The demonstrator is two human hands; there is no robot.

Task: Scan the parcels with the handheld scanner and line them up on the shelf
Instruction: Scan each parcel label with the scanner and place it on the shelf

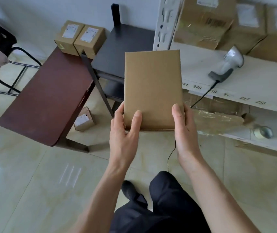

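I hold a flat brown cardboard parcel (152, 84) in front of me, its plain side facing up. My left hand (126, 130) grips its lower left corner with the thumb on top. My right hand (184, 128) grips its lower right corner the same way. The grey handheld scanner (227, 64) lies on the white shelf (260, 84) to the right, its black cable hanging to the floor. Several labelled parcels (206, 21) stand in a row at the back of that shelf.
Two small labelled boxes (80, 39) sit at the far end of a dark red table (50, 96). A black side table (127, 44) stands beside it, a small box (83, 119) lies on the floor, and a tape roll (263, 132) rests on a lower shelf.
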